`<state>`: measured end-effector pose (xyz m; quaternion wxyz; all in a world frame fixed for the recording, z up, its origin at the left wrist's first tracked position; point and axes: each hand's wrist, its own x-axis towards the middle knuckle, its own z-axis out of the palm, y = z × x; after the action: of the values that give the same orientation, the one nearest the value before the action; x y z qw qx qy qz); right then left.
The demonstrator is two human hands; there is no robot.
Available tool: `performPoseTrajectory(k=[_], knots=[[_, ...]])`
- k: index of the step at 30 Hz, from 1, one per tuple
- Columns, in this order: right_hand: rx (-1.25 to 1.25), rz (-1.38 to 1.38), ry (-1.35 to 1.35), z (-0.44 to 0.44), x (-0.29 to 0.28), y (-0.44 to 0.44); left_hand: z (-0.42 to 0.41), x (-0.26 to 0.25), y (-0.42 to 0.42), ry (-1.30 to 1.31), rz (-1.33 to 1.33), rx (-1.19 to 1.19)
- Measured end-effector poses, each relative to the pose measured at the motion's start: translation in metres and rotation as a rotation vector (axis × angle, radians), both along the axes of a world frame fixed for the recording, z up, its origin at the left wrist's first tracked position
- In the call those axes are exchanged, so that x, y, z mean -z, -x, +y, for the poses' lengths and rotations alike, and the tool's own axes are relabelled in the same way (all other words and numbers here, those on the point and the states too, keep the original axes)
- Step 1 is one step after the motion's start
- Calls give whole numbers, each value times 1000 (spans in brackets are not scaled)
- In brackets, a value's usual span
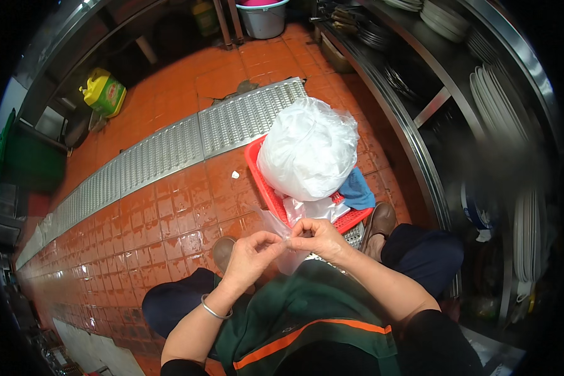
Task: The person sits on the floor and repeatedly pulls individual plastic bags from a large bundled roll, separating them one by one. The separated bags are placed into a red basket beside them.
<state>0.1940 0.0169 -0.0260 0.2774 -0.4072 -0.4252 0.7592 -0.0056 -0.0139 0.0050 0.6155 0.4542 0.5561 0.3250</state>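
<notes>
Both hands meet over my lap and pinch a thin, translucent plastic bag [292, 260]. My left hand [254, 256] wears a bangle at the wrist and grips the bag between thumb and fingers. Touching it from the other side, my right hand [320, 240] pinches the same spot. Just beyond them a red plastic basket [267, 188] sits on the floor between my feet. It holds a large bundle of white plastic [308, 148], flat clear bags [312, 210] and a blue cloth [356, 189]. The fingertips partly hide the pinched plastic.
A perforated metal drain cover [162, 167] crosses the wet red tile floor [178, 211]. On the right, a steel shelf [404, 127] holds stacked white plates [498, 101]. A yellow-green jug [104, 93] stands at the far left, and a grey bucket [263, 21] at the back.
</notes>
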Motion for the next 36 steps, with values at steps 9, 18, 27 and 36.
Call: performPoseTrajectory(k=[9,18,27,36], knots=[[126,144,220,-2,2,4,4,6,12,141,-261,-30],[219,94,11,-12,16,11,0,10,-2,68,-194,4],[126,142,-47,-12,13,13,-4,14,-3,101,-142,24],[249,-685,-573,-4,16,8,-11,-3,-6,-753,664,18]])
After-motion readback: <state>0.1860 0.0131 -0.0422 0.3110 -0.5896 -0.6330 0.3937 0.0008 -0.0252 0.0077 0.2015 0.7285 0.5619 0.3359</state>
